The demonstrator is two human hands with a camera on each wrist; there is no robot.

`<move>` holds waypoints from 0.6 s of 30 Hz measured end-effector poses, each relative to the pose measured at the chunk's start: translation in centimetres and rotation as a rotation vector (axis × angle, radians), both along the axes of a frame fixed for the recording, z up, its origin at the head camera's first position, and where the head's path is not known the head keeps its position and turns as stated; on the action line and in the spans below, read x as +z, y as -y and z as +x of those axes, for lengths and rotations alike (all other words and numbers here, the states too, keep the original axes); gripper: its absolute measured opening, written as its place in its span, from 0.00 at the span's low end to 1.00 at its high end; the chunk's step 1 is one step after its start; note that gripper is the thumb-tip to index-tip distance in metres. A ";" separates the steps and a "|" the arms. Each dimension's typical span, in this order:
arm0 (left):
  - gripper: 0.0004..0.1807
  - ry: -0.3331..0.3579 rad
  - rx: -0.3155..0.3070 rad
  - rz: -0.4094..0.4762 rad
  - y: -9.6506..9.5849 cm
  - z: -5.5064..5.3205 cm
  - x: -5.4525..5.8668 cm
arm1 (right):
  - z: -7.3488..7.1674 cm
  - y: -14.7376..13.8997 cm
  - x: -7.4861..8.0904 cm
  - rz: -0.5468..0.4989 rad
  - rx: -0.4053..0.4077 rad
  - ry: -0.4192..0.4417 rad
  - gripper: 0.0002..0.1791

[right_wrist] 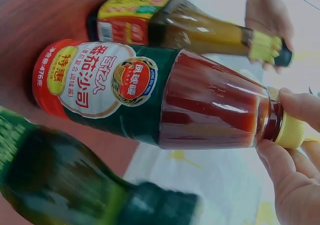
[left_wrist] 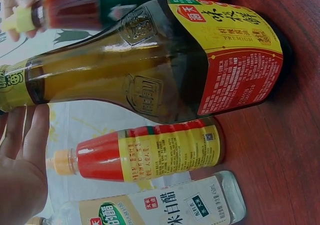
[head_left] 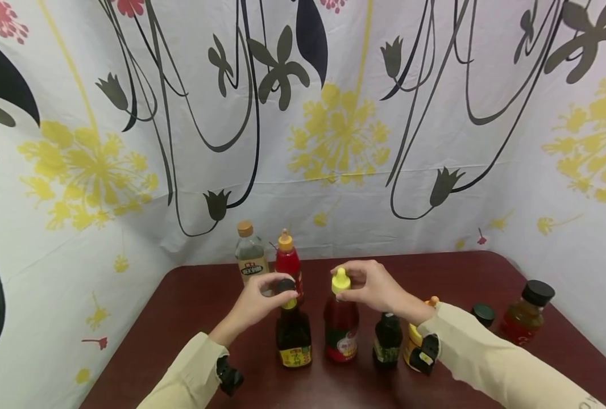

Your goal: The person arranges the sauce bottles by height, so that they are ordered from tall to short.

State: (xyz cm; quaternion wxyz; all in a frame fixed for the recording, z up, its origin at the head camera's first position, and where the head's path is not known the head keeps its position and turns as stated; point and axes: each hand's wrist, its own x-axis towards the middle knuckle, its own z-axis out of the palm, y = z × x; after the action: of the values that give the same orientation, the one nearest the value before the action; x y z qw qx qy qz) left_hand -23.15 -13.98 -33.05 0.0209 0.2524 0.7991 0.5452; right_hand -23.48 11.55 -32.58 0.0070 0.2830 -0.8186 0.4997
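Observation:
My left hand (head_left: 262,298) grips a soy sauce bottle (head_left: 294,335) at its dark cap and neck. Dark liquid and a yellow and red label show on this bottle (left_wrist: 150,65) in the left wrist view. To its right, my right hand (head_left: 374,287) holds a tomato ketchup bottle (head_left: 341,326) by the neck, just under its yellow nozzle cap. The ketchup bottle (right_wrist: 210,105) has a green, white and red label in the right wrist view. Both bottles look upright side by side, a small gap between them; whether their bases touch the table I cannot tell.
Behind the left hand stand a white vinegar bottle (head_left: 252,253) and a red squeeze bottle (head_left: 287,262). Right of the ketchup are a small dark bottle (head_left: 387,343), a yellow container (head_left: 414,346), a green-lidded jar (head_left: 483,313) and a black-lidded jar (head_left: 525,312). Patterned cloth (head_left: 303,216) backs the dark red table (head_left: 180,318).

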 end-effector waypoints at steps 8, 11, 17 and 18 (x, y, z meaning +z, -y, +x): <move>0.15 -0.017 -0.002 0.024 0.6 -1.8 -2.5 | -2.0 0.4 4.0 -0.010 -0.071 -0.001 0.22; 0.15 -0.032 -0.004 0.032 0.6 -2.0 -2.8 | -3.1 1.0 5.1 0.013 -0.097 -0.031 0.22; 0.15 -0.028 0.004 0.040 0.4 -1.9 -2.5 | -5.4 1.8 6.0 0.055 -0.154 -0.070 0.21; 0.14 -0.033 -0.001 0.040 0.4 -1.7 -2.2 | -5.7 1.9 6.1 0.063 -0.174 -0.070 0.21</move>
State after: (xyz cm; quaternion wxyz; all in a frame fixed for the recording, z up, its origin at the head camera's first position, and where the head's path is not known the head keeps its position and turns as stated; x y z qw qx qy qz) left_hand -24.81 -14.34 -35.25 0.0030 0.2624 0.7882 0.5567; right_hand -29.20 9.61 -26.50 0.0704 0.2282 -0.8546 0.4612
